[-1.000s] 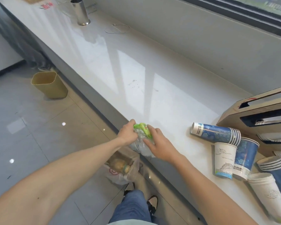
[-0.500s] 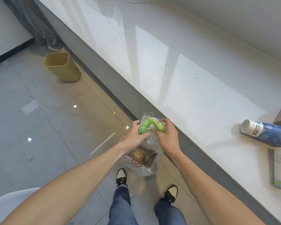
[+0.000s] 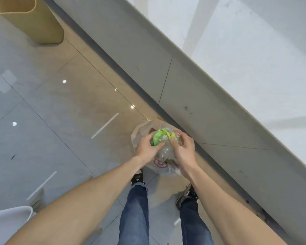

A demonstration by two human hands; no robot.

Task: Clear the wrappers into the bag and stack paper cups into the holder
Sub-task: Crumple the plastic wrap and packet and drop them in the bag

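Observation:
A crumpled bundle of clear and green wrappers [image 3: 162,138] is held between both hands, right over the mouth of a thin plastic bag [image 3: 160,167] standing on the floor by the counter base. My left hand [image 3: 146,148] grips the bundle's left side and my right hand [image 3: 183,149] grips its right side. The bag shows a red round mark and some brown contents under the wrappers. No paper cups or holder are in view.
The white counter top [image 3: 254,59] runs diagonally across the upper right, with its grey front panel [image 3: 184,96] beside the bag. A tan waste bin [image 3: 30,18] stands on the floor at the upper left. My shoes and jeans are just below the bag. A white chair edge [image 3: 9,220] shows at the lower left.
Both hands have carried the wrapper bundle off the counter edge and down onto the bag's mouth. My view has tilted down, so the cups and holder have left the frame.

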